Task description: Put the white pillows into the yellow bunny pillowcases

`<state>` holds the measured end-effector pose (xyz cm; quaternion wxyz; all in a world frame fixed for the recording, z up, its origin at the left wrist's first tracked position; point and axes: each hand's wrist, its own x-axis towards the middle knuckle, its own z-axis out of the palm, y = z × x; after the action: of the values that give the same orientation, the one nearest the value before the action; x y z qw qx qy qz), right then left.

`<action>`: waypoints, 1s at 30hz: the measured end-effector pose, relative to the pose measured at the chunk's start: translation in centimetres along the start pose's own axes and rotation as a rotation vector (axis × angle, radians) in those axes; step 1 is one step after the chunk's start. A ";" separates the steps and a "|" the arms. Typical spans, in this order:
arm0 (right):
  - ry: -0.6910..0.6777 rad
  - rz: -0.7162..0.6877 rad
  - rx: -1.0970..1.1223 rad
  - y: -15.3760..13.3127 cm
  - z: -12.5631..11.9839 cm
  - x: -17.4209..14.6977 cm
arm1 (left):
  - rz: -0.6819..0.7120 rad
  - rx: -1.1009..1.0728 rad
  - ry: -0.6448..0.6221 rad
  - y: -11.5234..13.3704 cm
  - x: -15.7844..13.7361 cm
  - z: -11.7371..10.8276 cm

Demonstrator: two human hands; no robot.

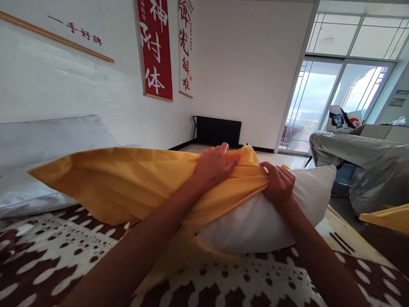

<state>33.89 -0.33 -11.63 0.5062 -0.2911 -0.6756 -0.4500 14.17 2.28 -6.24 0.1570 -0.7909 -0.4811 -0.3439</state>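
Yellow pillowcase (143,170) under left hand (213,165), gathered in right hand (279,182).

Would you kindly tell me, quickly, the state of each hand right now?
Left hand: on top of the yellow cover; whether it grips cannot be told.
Right hand: closed on the yellow cover's edge, where the white pillow shows.

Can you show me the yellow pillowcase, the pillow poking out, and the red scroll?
Yellow pillowcase (137,179): head view, broad left part.
White pillow (249,224): head view, exposed front side.
Red scroll (156,52): head view, its middle.
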 end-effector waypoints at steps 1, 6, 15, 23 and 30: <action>0.042 0.023 -0.054 0.1 0.2 0.0 | 0.005 -0.001 -0.006 0.2 0.1 0.0; 0.135 0.144 0.014 -0.1 1.3 -0.4 | 0.020 -0.050 -0.016 -0.1 0.1 0.1; -0.092 0.182 0.376 -0.8 1.5 -1.4 | 0.192 -0.162 0.124 -2.0 0.0 1.3; 0.079 0.049 0.063 -0.8 3.4 -2.7 | 0.347 0.034 0.312 -1.5 -1.0 2.1; 0.194 0.248 0.022 -0.1 3.3 -3.4 | 0.197 0.233 0.057 -1.1 -1.0 -1.5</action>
<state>33.50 2.86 -15.14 0.6239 -0.3218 -0.5872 -0.4029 12.35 1.32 -5.96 0.2943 -0.8006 -0.4333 -0.2909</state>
